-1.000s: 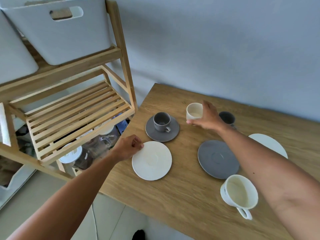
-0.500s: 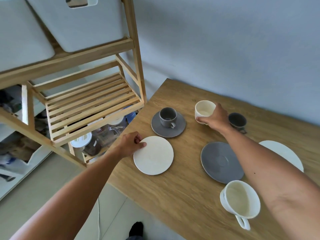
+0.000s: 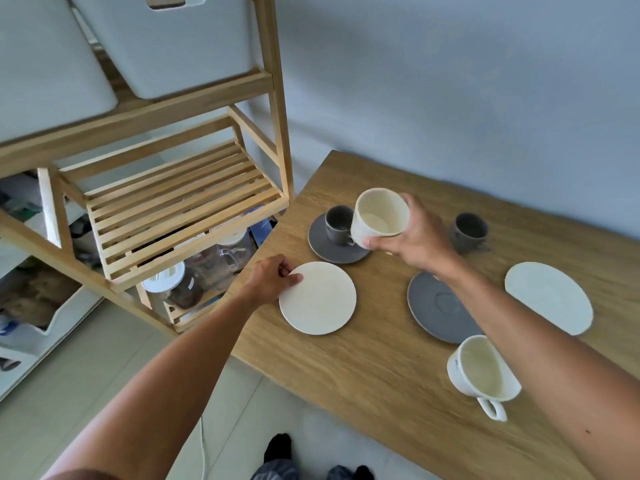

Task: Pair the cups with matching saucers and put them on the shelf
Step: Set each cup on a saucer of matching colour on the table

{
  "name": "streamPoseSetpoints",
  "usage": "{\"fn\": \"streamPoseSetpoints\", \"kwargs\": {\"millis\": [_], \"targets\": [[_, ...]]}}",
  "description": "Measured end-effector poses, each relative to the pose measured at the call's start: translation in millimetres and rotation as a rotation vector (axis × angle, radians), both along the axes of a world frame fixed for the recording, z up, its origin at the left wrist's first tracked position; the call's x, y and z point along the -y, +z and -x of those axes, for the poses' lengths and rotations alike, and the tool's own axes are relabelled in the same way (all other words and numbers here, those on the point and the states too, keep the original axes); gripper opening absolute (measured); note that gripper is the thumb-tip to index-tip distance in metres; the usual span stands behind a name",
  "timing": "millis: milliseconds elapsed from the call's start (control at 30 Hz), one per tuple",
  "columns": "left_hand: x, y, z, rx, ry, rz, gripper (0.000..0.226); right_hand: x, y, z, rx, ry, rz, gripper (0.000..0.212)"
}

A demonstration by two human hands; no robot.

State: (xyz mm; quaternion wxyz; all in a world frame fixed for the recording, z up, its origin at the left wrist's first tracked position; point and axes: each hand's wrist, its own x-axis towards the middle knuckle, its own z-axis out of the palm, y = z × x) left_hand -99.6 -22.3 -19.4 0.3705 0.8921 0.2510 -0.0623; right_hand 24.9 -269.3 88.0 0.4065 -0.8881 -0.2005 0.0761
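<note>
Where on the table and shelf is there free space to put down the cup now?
Free: the white saucer under the left hand, the empty grey saucer, the slatted shelf, and the table's near strip. Crowded: the far side around the grey cup on its saucer and the right hand.

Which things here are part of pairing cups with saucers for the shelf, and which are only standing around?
Part of the job:
white cup in right hand
white saucer at left hand
grey cup on grey saucer
second grey cup
empty grey saucer
second white saucer
handled white cup
wooden shelf

Standing around:
white bins
jars
</note>
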Motion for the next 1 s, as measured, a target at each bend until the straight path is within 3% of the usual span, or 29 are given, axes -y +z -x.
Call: {"fn": "streamPoseSetpoints", "kwargs": {"millis": [333,800,900,1000], "targets": [[-7,-5,3,0.069,0.02,0.055,0.023,-41,-67,72,-0.125,0.197,0.091,0.078],[-13,-10,2,0.106,0.013,0.099,0.012,-56,-91,90,-0.156,0.191,0.12,0.082],[-15,-12,2,0.114,0.009,0.097,0.012,-58,-90,90,-0.168,0.192,0.143,0.093],[-18,-14,2,0.116,-0.012,0.097,0.011,-55,-86,91,-0.231,0.211,0.179,0.127]]}}
